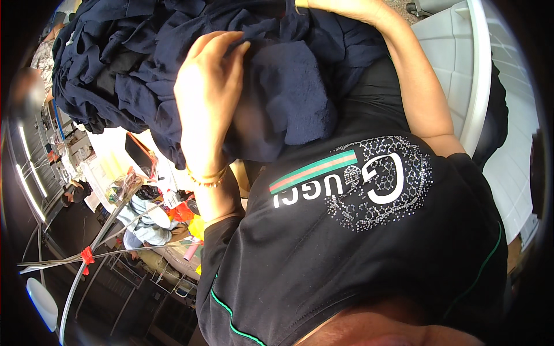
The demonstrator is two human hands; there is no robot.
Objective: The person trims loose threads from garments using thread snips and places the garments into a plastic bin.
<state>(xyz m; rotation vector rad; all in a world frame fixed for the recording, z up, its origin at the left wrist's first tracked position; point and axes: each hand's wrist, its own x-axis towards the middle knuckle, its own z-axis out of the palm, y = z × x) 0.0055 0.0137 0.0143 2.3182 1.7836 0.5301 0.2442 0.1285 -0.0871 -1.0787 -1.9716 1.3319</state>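
The left hand [210, 75], a beaded bracelet [206, 180] at its wrist, has thumb and fingertips drawn close together on a fold of navy cloth [291, 86]. The right hand [340, 6], ahead and to its right, is cut off by the upper edge, so I cannot tell its grip. The cloth heaps around the left hand on both sides, hiding whatever bears it, with the black shirt [346, 254] just behind. Right of the right forearm stands a white plastic tub [483, 86]. Left of the left wrist lies a clutter of red pieces [183, 211]; farther out come poles [104, 230], bright strip lights [30, 187] and another person [41, 62], blurred
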